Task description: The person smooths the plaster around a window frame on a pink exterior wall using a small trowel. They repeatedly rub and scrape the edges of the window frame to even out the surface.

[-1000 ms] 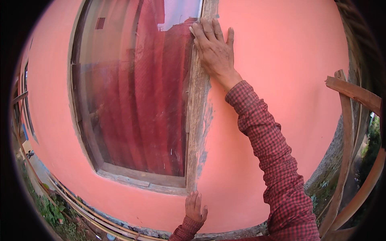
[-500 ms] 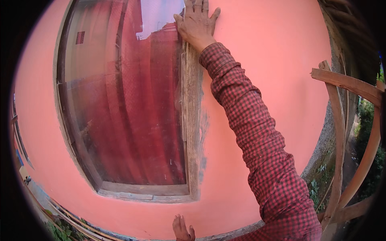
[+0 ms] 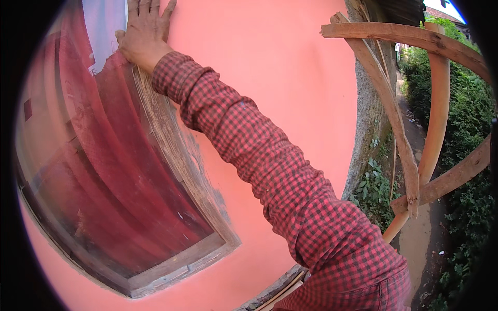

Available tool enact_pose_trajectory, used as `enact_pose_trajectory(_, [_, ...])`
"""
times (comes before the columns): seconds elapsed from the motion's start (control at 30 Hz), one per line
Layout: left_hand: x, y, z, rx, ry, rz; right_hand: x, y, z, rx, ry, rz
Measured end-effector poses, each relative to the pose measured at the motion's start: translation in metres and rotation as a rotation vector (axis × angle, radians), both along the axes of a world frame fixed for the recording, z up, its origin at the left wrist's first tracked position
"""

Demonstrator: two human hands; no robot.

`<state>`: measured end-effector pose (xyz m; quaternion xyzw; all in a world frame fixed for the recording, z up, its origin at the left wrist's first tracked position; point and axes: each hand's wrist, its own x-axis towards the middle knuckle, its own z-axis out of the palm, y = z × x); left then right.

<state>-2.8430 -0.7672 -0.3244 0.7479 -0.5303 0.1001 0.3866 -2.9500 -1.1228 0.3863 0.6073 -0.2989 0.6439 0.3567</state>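
My right hand [image 3: 143, 39] is raised at the top of the view, its back toward me and its fingers spread. It lies over the upper part of the weathered wooden window frame [image 3: 174, 137], close to the pink wall [image 3: 270, 88]; the fingertips run to the picture's upper edge. Nothing shows in its grasp. Left of it is the window pane [image 3: 111, 171], with dark red curtains behind the glass and a pale reflection near the top. The sleeve is red and black checked. My left hand is out of sight.
Crossed wooden poles [image 3: 433, 103] stand to the right, beyond the wall's rough grey edge [image 3: 358, 135]. Past them a narrow path [image 3: 415, 238] runs beside dense green bushes [image 3: 464, 155]. Low plants [image 3: 378, 192] grow by the wall's foot.
The view has swung to the right, so the window sits further left and tilted, and more poles and path show. The left hand has left the picture. My right hand stays on the frame.
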Motion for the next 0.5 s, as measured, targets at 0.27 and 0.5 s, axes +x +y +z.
enact_pose_trajectory(0.27, [0.001, -0.015, 0.019, 0.080, 0.031, -0.019, 0.013, 0.010, 0.073, -0.064, -0.073, 0.069])
enact_pose_trajectory(0.5, [-0.012, -0.026, 0.019, -0.003, 0.037, -0.048, 0.004, -0.005, 0.020, -0.098, -0.010, 0.057])
